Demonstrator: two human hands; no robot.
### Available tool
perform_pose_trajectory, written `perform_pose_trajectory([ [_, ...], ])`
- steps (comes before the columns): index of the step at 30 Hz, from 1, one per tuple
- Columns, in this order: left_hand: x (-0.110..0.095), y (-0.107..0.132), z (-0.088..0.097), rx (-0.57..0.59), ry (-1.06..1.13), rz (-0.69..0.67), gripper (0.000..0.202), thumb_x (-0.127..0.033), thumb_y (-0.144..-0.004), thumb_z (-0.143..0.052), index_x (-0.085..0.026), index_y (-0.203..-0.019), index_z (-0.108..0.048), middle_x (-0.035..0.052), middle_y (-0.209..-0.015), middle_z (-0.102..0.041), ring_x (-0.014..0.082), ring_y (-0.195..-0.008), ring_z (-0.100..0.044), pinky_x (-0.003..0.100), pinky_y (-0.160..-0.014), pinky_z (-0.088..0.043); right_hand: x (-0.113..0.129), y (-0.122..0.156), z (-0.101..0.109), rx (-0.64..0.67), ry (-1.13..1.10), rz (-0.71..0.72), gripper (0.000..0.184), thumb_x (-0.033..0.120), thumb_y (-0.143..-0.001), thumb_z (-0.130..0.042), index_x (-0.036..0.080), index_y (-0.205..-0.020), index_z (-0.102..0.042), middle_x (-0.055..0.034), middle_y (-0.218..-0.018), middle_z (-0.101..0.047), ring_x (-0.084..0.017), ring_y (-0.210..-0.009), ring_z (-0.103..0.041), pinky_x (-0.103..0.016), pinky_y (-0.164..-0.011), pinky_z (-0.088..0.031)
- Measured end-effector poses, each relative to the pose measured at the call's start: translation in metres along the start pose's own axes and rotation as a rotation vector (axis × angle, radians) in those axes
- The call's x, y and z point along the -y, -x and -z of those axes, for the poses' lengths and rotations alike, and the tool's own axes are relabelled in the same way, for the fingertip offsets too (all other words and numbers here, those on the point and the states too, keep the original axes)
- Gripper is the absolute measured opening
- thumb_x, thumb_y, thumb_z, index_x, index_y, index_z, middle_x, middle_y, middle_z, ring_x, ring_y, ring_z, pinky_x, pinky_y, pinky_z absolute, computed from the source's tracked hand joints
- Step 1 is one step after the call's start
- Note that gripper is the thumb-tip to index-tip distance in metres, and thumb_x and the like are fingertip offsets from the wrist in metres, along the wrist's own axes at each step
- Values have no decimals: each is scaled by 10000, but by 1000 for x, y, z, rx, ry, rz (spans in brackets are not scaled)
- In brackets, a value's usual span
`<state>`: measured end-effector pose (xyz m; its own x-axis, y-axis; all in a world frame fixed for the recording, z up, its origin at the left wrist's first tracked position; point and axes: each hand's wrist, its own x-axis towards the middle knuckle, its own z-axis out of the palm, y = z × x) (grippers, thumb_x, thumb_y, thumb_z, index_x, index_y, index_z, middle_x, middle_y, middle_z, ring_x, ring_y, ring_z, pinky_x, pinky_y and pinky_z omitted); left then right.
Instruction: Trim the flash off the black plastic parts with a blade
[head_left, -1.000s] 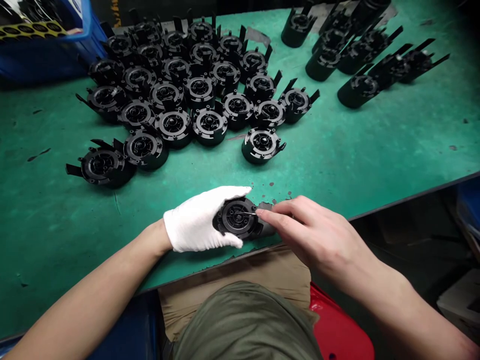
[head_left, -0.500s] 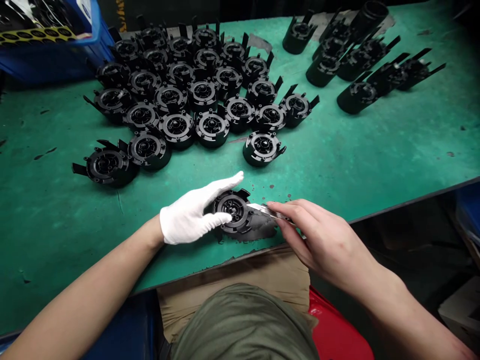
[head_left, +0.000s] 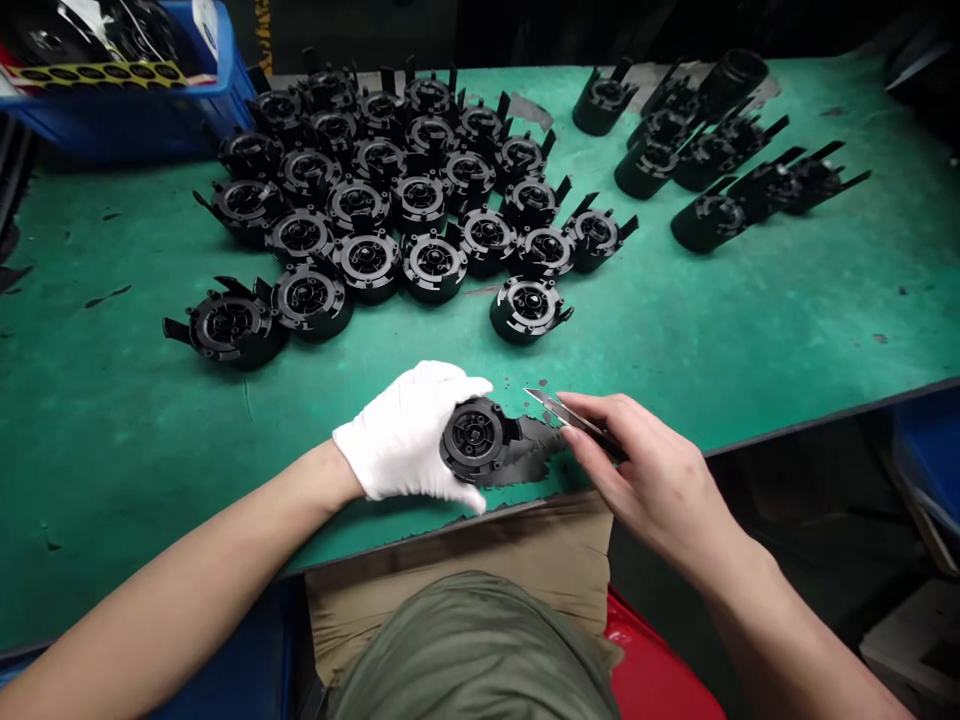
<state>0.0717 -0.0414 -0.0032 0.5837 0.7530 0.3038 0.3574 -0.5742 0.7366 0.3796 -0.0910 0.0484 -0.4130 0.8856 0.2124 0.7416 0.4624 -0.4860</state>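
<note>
My left hand (head_left: 411, 432), in a white glove, is wrapped round a round black plastic housing (head_left: 474, 440) near the front edge of the table. The housing's ringed face with its hub points up at me, and a tab sticks out on its right. My bare right hand (head_left: 645, 450) grips a utility knife (head_left: 581, 422) between thumb and fingers. Its pointed blade aims up and left, apart from the housing. Beneath both hands lies a dark worn patch (head_left: 532, 455) on the green tabletop. The single housing (head_left: 529, 308) standing beyond them is untouched.
Many similar black housings (head_left: 367, 262) stand close together at the back left. Taller black cylinders (head_left: 709, 222) with upright prongs stand at the back right. A blue bin (head_left: 142, 125) holding black parts sits at the far left corner. The green table (head_left: 787, 330) ends in a dark front edge.
The housing has been turned in my left hand, its tab now to the right, and the glove has shifted round its left side. The knife blade has drawn away from the housing.
</note>
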Motion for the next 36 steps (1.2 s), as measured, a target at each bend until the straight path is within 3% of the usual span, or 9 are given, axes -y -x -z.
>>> perform_pose_trajectory([
  [8, -6, 0, 7, 109, -1, 45, 861, -471, -844, -843, -210, -1586, -493, 193, -1529, -661, 419, -1406, -654, 580, -1215, -531, 3, 1, -8, 55, -76, 49, 308, 182, -1112, -576, 240, -1409, -633, -82, -1176, -769, -217, -1036, -760, -363, -908, -633],
  [11, -7, 4, 10, 160, -12, 10, 853, -358, -901, -737, -196, -1667, -399, 200, -1605, -610, 403, -1466, -616, 582, -1255, -500, 3, 4, -8, 49, -61, 67, 305, 176, -1118, -564, 236, -1409, -630, -90, -1197, -772, -219, -1055, -760, -377, -927, -638],
  [15, -5, 7, 10, 194, 18, -20, 739, -278, -967, -614, -197, -1672, -409, 182, -1621, -607, 362, -1469, -622, 551, -1264, -499, 1, 10, -9, 64, -33, 72, 325, 183, -1113, -589, 222, -1435, -614, -95, -1226, -766, -218, -1083, -757, -380, -974, -628],
  [18, -3, 5, 9, 149, 10, 21, 748, -479, -981, -703, -186, -1629, -471, 202, -1598, -621, 398, -1458, -624, 589, -1255, -498, 0, 13, -12, 84, -9, 80, 351, 208, -1115, -602, 216, -1466, -592, -101, -1226, -759, -226, -1093, -752, -387, -978, -622],
  [20, -4, 2, 7, 142, -15, 65, 981, -697, -825, -850, -171, -1585, -522, 225, -1557, -646, 448, -1425, -641, 628, -1235, -507, 0, 12, -13, 94, 13, 81, 338, 224, -1120, -601, 214, -1457, -590, -99, -1205, -753, -227, -1072, -746, -389, -956, -621],
  [22, -5, -2, 5, 162, -43, 93, 1152, -800, -648, -933, -173, -1542, -568, 227, -1510, -679, 475, -1382, -666, 640, -1214, -521, 0, 10, -12, 95, 42, 81, 293, 235, -1124, -595, 215, -1416, -605, -93, -1166, -747, -226, -1034, -739, -385, -919, -620],
  [28, -7, -8, 2, 167, -69, 113, 1074, -801, -626, -941, -221, -1476, -631, 175, -1429, -743, 443, -1318, -718, 570, -1185, -551, 7, 5, -10, 119, 166, 130, 227, 242, -1132, -573, 204, -1352, -619, -85, -1105, -735, -224, -986, -728, -366, -842, -602],
  [36, -8, -14, 5, 185, -82, 77, 880, -840, -658, -886, -245, -1285, -726, 123, -1218, -806, 404, -1117, -779, 505, -1020, -608, 15, 8, -17, 101, 165, 124, 174, 249, -1142, -549, 206, -1297, -614, -87, -1079, -737, -220, -957, -737, -357, -815, -606],
])
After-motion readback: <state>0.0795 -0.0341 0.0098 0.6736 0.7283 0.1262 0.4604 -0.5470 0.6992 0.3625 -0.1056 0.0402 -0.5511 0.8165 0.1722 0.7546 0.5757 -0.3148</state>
